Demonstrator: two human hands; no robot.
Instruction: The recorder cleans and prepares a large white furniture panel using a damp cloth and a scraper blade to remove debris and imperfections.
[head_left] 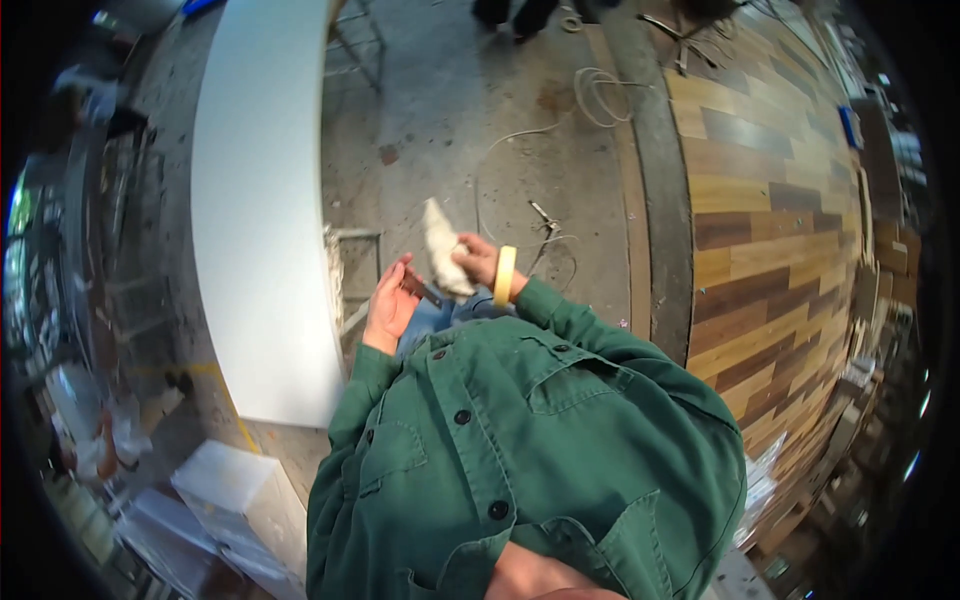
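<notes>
A cream-coloured cloth (440,238), bunched into a long shape, is gripped in my right hand (478,262) in front of my body. Around my right wrist sits a roll of yellow tape (505,276). My left hand (390,306) is just to the left, its fingers closed around a small flat brown-and-dark tool (424,290) that looks like a scraper; its exact kind is hard to make out. The cloth and this tool are close together but appear apart. Both forearms are in green sleeves.
A long white panel (258,210) stretches along my left, with a metal frame (362,236) by its edge. To the right lies a patterned wood surface (760,215). A pale cable (590,92) coils on the concrete floor. A wrapped white block (235,482) stands lower left.
</notes>
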